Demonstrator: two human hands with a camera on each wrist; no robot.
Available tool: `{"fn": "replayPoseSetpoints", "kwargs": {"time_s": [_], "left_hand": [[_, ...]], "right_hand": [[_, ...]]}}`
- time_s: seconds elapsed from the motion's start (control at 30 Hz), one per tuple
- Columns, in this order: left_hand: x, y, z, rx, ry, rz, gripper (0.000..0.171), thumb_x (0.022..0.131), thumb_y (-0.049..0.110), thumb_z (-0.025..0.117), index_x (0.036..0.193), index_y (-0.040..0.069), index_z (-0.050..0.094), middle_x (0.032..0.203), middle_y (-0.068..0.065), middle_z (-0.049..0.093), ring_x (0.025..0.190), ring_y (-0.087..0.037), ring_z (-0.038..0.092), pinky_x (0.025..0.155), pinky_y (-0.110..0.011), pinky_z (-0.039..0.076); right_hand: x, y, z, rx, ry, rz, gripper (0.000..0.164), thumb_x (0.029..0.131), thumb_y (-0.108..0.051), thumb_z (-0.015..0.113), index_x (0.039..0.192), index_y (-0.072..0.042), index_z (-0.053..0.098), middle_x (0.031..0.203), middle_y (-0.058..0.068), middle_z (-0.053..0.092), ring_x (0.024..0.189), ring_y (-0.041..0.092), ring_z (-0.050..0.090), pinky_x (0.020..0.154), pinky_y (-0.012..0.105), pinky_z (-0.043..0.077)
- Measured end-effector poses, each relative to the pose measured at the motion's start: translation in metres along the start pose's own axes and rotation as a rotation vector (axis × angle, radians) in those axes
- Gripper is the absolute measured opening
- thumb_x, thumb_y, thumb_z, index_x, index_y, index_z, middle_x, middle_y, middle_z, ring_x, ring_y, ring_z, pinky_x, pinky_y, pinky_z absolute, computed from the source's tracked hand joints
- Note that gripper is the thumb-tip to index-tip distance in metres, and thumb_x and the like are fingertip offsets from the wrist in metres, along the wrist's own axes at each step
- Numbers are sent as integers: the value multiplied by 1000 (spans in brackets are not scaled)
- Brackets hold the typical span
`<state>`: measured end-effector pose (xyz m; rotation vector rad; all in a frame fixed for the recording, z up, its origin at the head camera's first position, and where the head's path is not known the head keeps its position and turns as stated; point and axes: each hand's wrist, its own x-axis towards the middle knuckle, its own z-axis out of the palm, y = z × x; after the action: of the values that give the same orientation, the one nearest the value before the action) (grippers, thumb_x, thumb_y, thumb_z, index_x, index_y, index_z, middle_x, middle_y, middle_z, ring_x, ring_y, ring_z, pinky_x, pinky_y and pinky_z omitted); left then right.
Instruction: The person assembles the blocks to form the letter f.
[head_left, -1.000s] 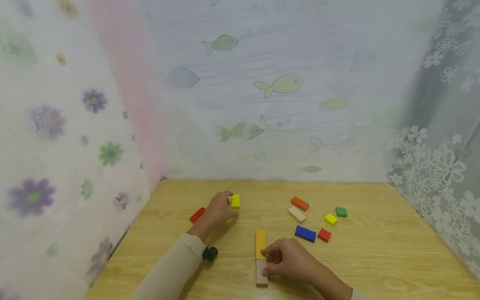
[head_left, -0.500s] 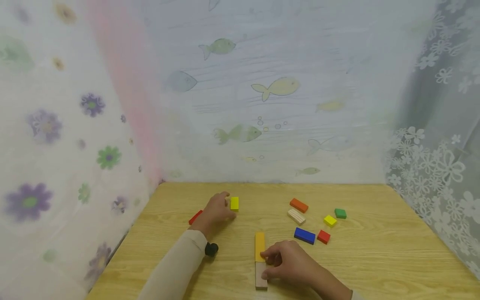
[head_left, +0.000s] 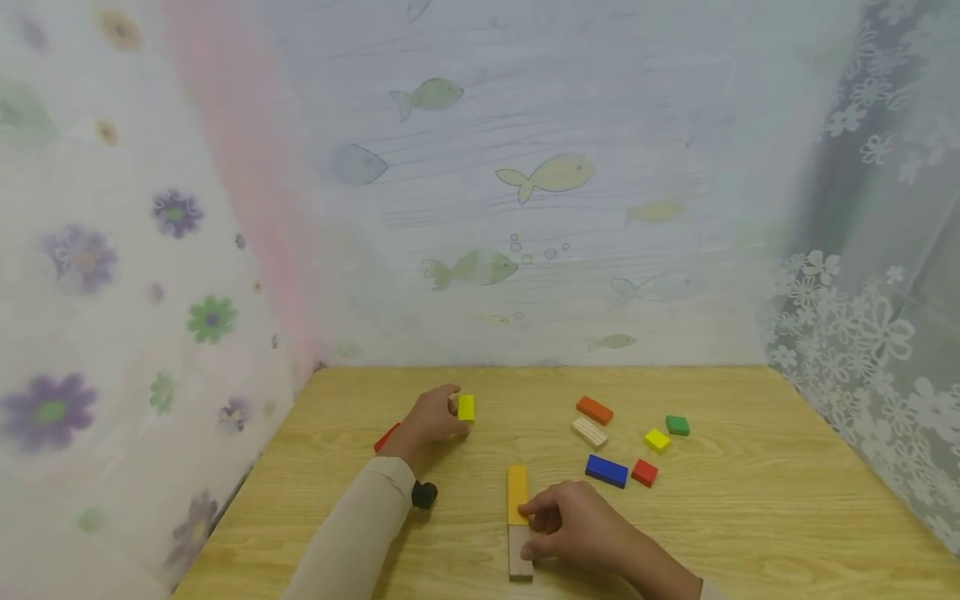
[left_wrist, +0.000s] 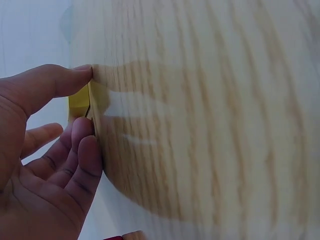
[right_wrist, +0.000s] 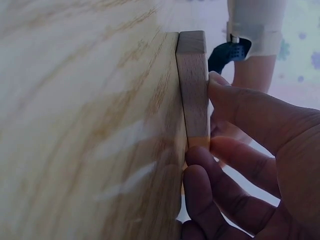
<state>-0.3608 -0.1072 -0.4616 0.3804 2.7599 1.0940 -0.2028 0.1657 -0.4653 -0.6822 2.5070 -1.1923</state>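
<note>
My left hand reaches to the back left of the table, thumb and fingers at opposite ends of a small yellow block. In the left wrist view, the yellow block shows between thumb and bent fingers. My right hand rests at the right side of a straight row of two blocks. Its thumb touches the plain wooden block, and a fingertip lies on the orange-yellow block behind it. From the right wrist, the wooden block lies flat, end to end with the orange-yellow one.
Right of the row lie a blue block, a small red block, a ridged wooden block, an orange block, another yellow block and a green block. A long red block is partly hidden behind the left wrist.
The head view shifts slightly. Both hands keep nearly the same place beside their blocks, and the blocks stay put.
</note>
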Motion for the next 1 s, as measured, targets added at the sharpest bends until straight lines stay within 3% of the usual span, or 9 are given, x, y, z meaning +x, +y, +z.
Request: {"fn": "replayPoseSetpoints", "kwargs": {"time_s": [0.23,0.43,0.73,1.0], "left_hand": [[3,-3,1,-30,-35,29,83,86,9,82,157,1,40,78,-2,52,69,-16,44,68,-33,41],[9,-6,2,4,-31,33,79,85,10,82,154,-1,44,69,1,46,67,-15,42,70,-32,42],[10,-10,2,19,-9,26,70,85,13,81,148,1,54,78,-2,57,68,-16,46,66,-32,41],[10,-11,3,18,13,19,64,83,16,85,141,2,61,94,-3,65,81,-18,56,74,-33,49]], "right_hand": [[1,-1,1,14,-5,11,47,79,-37,91,116,-11,80,93,-14,74,82,3,66,71,22,55],[1,-1,1,10,1,13,47,78,-37,91,116,-11,80,95,-14,74,82,2,66,72,21,55],[2,0,2,-8,7,-8,46,79,-37,91,115,-12,80,95,-13,75,83,3,67,71,21,55],[2,1,2,-1,3,21,47,78,-38,91,116,-12,80,94,-14,74,84,4,67,71,21,55]]}}
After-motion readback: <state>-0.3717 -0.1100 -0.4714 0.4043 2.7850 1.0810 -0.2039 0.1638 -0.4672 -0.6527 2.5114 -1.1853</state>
